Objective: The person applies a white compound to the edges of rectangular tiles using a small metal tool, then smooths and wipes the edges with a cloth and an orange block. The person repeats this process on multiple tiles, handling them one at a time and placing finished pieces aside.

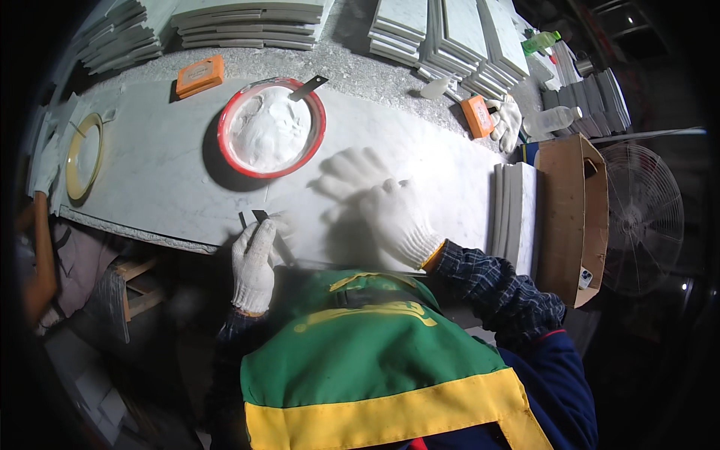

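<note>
Left hand [253, 264], in a white knit glove, is closed around one thin dark metal blade [262, 218] at the near edge of the marble slab [150, 180]. Right hand [390, 217], also gloved, lies flat and open on the slab, gripping nothing. The slab is one long pale veined panel. On it sits one round red-rimmed bowl [271, 127] of white paste with one scraper [308, 88] on its rim. Two orange rectangular blocks [200, 76] lie beyond. One spare glove [507, 122] rests by the right block.
</note>
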A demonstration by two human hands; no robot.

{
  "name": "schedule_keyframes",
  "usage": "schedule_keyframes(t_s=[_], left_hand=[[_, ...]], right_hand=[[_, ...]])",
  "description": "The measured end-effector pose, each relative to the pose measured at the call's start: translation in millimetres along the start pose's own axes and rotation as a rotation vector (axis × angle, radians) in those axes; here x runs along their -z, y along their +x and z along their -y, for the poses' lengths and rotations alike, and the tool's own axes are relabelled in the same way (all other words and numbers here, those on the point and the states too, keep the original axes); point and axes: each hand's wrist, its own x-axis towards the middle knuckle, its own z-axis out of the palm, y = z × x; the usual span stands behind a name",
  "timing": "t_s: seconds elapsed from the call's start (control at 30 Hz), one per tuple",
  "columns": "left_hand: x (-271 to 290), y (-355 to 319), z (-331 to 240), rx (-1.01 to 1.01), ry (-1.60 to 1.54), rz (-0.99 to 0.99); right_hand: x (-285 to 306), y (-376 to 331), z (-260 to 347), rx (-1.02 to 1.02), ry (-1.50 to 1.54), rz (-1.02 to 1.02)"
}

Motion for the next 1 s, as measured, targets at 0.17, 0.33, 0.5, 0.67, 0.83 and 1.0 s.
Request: schedule_keyframes(t_s=[0.17,0.33,0.5,0.67,0.83,1.0], left_hand=[[2.5,-0.7,1.3,-0.043,-0.016,0.017],[11.9,-4.1,6.7,-0.020,-0.155,-0.035],[5.2,-2.4,4.8,0.051,-0.317,-0.159],[-2.3,7.8,2.5,0.077,-0.275,-0.101],[11.4,10.5,5.8,0.086,-0.292,-0.178],[35.4,-1.2,1.0,0.041,-0.273,-0.229]], right_hand=[[-39.3,-8.5,-65.3,-0.160,0.140,-0.515],[-64.3,-103.2,-143.2,-0.953,1.337,-0.743],[-49.0,-169.3,-122.2,-0.907,0.075,-0.670],[-35.5,-112.5,-65.6,-0.494,0.042,-0.737],[-44.0,-29.1,8.0,-0.030,0.358,-0.502],[-49.9,-7.3,-10.6,-0.037,0.351,-0.543]])
